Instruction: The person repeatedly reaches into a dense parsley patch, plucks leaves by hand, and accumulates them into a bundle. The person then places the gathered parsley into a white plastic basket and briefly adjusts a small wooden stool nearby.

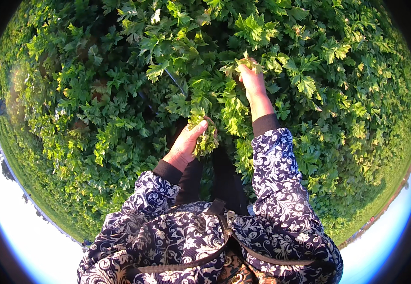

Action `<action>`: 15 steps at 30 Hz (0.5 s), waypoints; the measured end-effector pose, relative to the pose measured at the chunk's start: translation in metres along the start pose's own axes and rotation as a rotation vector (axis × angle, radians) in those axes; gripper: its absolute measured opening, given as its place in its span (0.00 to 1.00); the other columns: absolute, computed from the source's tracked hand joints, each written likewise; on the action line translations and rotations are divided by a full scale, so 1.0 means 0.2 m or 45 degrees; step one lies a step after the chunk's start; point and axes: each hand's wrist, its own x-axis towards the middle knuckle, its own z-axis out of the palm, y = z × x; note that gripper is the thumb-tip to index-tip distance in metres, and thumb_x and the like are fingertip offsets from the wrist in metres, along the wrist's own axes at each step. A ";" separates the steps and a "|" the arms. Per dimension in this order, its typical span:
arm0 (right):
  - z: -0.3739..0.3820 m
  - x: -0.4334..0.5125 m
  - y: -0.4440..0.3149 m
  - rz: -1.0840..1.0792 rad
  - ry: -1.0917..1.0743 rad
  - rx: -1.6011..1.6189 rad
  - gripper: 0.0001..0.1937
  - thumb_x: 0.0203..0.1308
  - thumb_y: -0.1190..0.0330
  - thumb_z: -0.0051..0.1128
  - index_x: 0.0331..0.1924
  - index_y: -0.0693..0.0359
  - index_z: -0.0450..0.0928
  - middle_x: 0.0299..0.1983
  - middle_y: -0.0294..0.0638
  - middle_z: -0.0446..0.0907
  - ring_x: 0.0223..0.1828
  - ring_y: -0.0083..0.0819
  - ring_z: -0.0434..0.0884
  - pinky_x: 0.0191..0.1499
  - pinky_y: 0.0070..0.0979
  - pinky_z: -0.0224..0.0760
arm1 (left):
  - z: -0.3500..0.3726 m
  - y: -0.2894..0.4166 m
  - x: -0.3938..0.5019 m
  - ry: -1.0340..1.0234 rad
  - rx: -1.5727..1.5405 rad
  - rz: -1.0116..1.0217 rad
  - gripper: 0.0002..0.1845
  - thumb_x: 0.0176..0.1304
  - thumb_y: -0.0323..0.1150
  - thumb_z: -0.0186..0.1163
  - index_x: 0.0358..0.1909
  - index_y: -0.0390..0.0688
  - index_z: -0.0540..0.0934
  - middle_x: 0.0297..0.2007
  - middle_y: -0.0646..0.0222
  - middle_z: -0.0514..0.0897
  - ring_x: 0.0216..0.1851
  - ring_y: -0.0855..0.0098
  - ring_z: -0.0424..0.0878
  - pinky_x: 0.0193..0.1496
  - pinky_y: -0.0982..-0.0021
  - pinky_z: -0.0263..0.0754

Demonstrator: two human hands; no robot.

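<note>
My left hand (187,140) is closed around a bunch of picked green leaves (205,143), low in front of my body, with the thumb pressed on top. Farther forward and to the right, my right hand (251,76) grips some pale green leaves (249,64) among the tops of leafy, celery-like plants (257,32). Its fingertips are partly hidden by the leaves. A thin, light-coloured line or hose (174,81) shows between the plants, ahead of my left hand.
Dense leafy plants (333,106) surround me on both sides and ahead. My dark-trousered legs (226,177) stand among them. The field's edge and bright sky curve along the lower left and lower right rims.
</note>
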 end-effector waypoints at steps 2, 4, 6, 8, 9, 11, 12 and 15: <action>-0.04 -0.02 0.00 -0.008 -0.038 0.084 0.06 0.56 0.73 0.52 0.38 0.59 0.74 0.26 0.30 0.73 0.21 0.16 0.69 0.23 0.16 0.62 | 0.00 0.00 0.01 -0.011 -0.029 0.023 0.17 0.62 0.44 0.60 0.43 0.42 0.74 0.33 0.65 0.80 0.32 0.73 0.80 0.35 0.72 0.78; -0.04 -0.06 -0.05 0.035 -0.115 0.173 0.04 0.57 0.74 0.50 0.36 0.58 0.74 0.24 0.28 0.71 0.21 0.15 0.68 0.23 0.15 0.62 | -0.01 0.01 0.02 -0.009 -0.034 0.042 0.19 0.61 0.45 0.61 0.44 0.42 0.73 0.34 0.66 0.80 0.32 0.73 0.80 0.35 0.71 0.79; -0.03 -0.11 -0.06 0.015 -0.142 0.130 0.02 0.58 0.75 0.48 0.33 0.59 0.74 0.21 0.26 0.69 0.18 0.13 0.64 0.21 0.14 0.58 | -0.02 0.02 0.04 -0.015 -0.020 0.084 0.18 0.61 0.46 0.61 0.42 0.43 0.73 0.33 0.67 0.79 0.31 0.73 0.80 0.35 0.71 0.79; -0.06 -0.17 -0.03 0.062 -0.144 0.154 0.03 0.59 0.75 0.47 0.31 0.61 0.73 0.19 0.26 0.67 0.16 0.12 0.60 0.18 0.14 0.53 | -0.03 0.01 0.06 0.002 -0.002 0.085 0.16 0.62 0.45 0.60 0.41 0.43 0.73 0.32 0.67 0.79 0.31 0.73 0.79 0.34 0.71 0.79; -0.06 -0.22 -0.07 0.195 -0.092 0.425 0.04 0.59 0.74 0.46 0.32 0.62 0.74 0.17 0.26 0.66 0.16 0.12 0.60 0.18 0.14 0.52 | 0.00 0.03 0.04 0.034 0.025 0.076 0.15 0.62 0.44 0.60 0.40 0.43 0.73 0.32 0.67 0.79 0.31 0.73 0.79 0.34 0.71 0.78; -0.06 -0.37 -0.16 0.129 -0.195 0.262 0.05 0.59 0.74 0.45 0.33 0.63 0.74 0.19 0.28 0.67 0.16 0.12 0.60 0.18 0.14 0.52 | 0.01 0.05 0.04 0.055 0.042 0.098 0.13 0.63 0.42 0.59 0.40 0.44 0.73 0.32 0.67 0.78 0.31 0.73 0.79 0.34 0.71 0.78; -0.03 -0.44 -0.20 0.044 -0.256 0.220 0.06 0.60 0.74 0.43 0.34 0.62 0.74 0.22 0.29 0.68 0.18 0.12 0.62 0.20 0.13 0.55 | 0.03 0.06 0.03 0.039 0.029 0.118 0.12 0.64 0.41 0.58 0.39 0.44 0.73 0.32 0.67 0.78 0.31 0.73 0.79 0.33 0.71 0.78; 0.05 -0.58 -0.20 -0.443 -0.334 -0.160 0.06 0.57 0.76 0.48 0.38 0.61 0.73 0.32 0.36 0.73 0.29 0.25 0.74 0.32 0.22 0.69 | 0.04 0.07 0.08 0.006 -0.172 0.085 0.12 0.65 0.35 0.56 0.46 0.41 0.73 0.36 0.67 0.80 0.34 0.73 0.80 0.37 0.71 0.79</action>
